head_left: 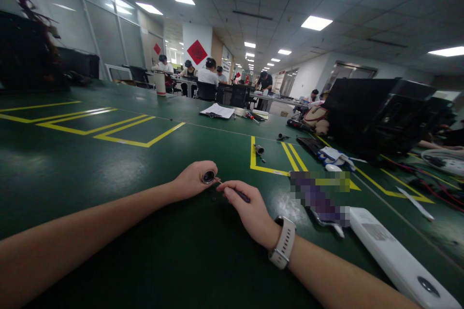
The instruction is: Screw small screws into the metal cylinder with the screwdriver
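Note:
My left hand [192, 181] rests on the green table [108, 174], fingers wrapped round a small round metal part [208, 176] with a dark opening facing me. My right hand [248, 210], a white watch [283, 243] on its wrist, pinches a thin dark tool [239, 194] whose tip points at the round part. The two hands are nearly touching. A tiny dark piece [213, 198] lies on the table just below them.
Yellow tape lines [137, 143] mark boxes on the table. A small metal cylinder [258, 149] lies further back, a white long device [398, 260] at right, a pixelated object [319, 198] beside it. Papers [217, 111], black cases [377, 111], cables, and seated people [208, 77] are behind.

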Motion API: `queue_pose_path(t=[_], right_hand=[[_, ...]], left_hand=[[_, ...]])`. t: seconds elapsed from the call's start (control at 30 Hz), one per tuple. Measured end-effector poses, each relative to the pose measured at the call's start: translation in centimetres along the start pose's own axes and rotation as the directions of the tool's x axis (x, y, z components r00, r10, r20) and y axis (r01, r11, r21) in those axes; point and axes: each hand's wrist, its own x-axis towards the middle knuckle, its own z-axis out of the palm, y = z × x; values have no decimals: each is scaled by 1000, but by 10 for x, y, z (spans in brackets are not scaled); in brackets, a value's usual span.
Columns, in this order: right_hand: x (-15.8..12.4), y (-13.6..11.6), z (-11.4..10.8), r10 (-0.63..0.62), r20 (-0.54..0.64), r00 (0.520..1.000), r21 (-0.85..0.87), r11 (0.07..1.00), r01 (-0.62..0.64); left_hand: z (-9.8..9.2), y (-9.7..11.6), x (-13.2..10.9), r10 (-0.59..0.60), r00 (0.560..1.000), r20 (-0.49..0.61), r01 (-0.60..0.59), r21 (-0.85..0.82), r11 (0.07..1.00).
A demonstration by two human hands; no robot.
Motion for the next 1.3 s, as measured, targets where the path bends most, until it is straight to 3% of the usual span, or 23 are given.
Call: queue_pose_path(t=[0.17, 0.33, 0.43, 0.63, 0.77, 1.17, 1.3], right_hand=[[3, 8, 0, 36, 1, 999, 202, 979, -36], [7, 9, -2, 173, 50, 984, 470, 865, -176], [8, 10, -3, 196, 60, 979, 548, 813, -197], [6, 13, 0, 136, 18, 991, 433, 892, -131], [7, 11, -1, 166, 39, 985, 450, 877, -166], [9, 12, -4, 191, 59, 980, 558, 808, -191], [9, 12, -3, 198, 51, 979, 570, 799, -192]], left_hand=[[-1, 2, -1, 27, 999, 18, -28, 54, 998], [0, 0, -2, 35, 999, -17, -35, -23, 999], [0, -2, -2, 31, 999, -22, -32, -69, 997], [1, -3, -1, 81, 997, 7, -81, 70, 994], [1, -2, -1, 112, 993, 49, -118, 146, 982], [0, -5, 0, 107, 994, 36, -104, -73, 992], [0, -5, 0, 91, 995, 45, -88, -66, 994]])
